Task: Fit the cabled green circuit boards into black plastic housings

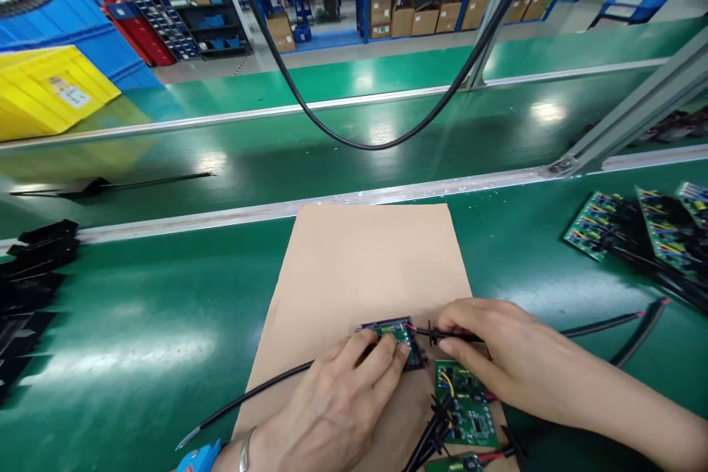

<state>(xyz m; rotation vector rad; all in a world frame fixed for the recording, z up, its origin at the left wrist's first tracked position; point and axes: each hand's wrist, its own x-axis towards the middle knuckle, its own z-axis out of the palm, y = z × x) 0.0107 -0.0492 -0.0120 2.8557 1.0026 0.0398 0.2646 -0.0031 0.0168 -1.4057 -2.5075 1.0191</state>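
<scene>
Under the loosely resting left hand (346,391) lies a circuit board (399,332), its black cable (450,335) apparently pinched by the right hand (492,343).

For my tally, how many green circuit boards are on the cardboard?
3: one board partly under the left hand; second board near the right hand; third board at the bottom edge. More may be hidden.

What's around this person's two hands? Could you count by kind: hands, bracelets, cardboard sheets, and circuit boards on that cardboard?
Left hand and right hand: 2
Bracelet: 1
Cardboard sheet: 1
Circuit boards, one cut off by the picture's edge: 3
Total: 7
</scene>
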